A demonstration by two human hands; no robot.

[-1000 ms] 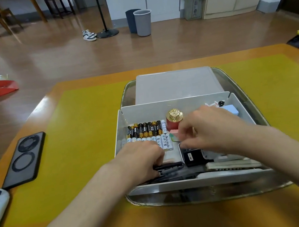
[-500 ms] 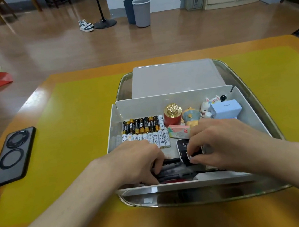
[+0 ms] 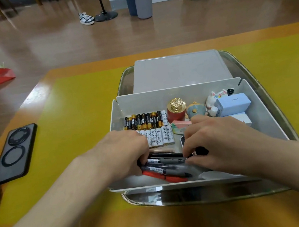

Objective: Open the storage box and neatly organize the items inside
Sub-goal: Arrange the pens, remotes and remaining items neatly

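Box, white, open, is sitting on a tray on the yellow-topped table; its lid is lying flat just behind it on the same tray, out of the way so both hands can be working inside. Batteries, two rows, are lying side by side against the far left of the box floor, dark ones behind and white ones in front, apparently already sorted by kind. Red jar with gold cap is standing upright beside them; figurines and a blue case are filling the far right corner, seemingly grouped as the bulkier pieces. Pens, black, grey and one red, are lying lengthwise along the near wall, likely being gathered there because that side suits their length. Left hand is curling its fingers over the pens' left ends; right hand is curling down over their right ends and a black device (whether either is truly clamping a pen or only nudging it, I cannot tell). The two hands seem to be squaring the bundle into line from both ends. Phone is lying face down at the table's left, well apart from the box.
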